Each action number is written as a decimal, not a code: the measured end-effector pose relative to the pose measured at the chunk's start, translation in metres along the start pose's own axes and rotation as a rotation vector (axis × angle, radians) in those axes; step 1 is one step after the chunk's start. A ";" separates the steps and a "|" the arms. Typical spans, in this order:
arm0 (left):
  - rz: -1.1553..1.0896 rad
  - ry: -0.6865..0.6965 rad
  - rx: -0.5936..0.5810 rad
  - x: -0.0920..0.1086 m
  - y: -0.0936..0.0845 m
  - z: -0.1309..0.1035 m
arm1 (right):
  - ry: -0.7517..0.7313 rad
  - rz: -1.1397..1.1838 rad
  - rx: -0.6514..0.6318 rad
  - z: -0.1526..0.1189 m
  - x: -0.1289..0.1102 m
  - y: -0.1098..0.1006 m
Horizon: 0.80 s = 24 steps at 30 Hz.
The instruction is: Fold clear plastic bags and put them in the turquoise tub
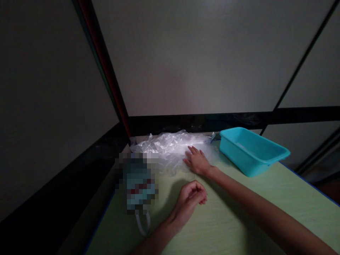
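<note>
A crumpled sheet of clear plastic [170, 141] lies along the back of the table, bunched and shiny at its far side. Over its right part reaches my right hand [198, 161], palm down with the fingers spread; it seems to rest on the plastic. Nearer to me, my left hand [189, 198] is held just above the tabletop. Its fingers are curled in and the thumb lies against them, with nothing visible inside. A blurred-out bluish-green thing [139, 182] with a white loop [143, 226] at its lower end is left of my left hand.
At the back right of the pale green table [212, 226] stands a turquoise plastic basin [239, 156]. A light panelled wall [196, 63] with dark strips rises behind the table. Another dark panel [50, 88] closes off the left side. The table has a blue edge.
</note>
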<state>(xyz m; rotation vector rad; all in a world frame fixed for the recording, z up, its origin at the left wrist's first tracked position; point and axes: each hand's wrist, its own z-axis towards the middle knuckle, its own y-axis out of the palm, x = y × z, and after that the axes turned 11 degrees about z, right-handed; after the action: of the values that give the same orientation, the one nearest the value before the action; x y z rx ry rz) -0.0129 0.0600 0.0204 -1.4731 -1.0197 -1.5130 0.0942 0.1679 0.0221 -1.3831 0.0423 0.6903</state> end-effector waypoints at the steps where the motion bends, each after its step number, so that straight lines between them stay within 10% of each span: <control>1: -0.002 0.000 -0.003 0.000 0.000 0.000 | 0.000 -0.006 -0.001 -0.001 0.001 0.001; 17: 0.269 0.187 0.026 -0.002 0.009 -0.007 | -0.208 -0.106 0.214 -0.056 0.019 -0.040; 24: 0.636 0.341 0.304 -0.009 0.002 -0.006 | -0.208 -0.134 0.214 -0.087 0.036 -0.040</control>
<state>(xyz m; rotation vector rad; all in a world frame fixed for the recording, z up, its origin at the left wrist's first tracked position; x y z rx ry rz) -0.0129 0.0536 0.0111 -1.1224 -0.4789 -1.0402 0.1735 0.1031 0.0228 -1.0940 -0.1365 0.6931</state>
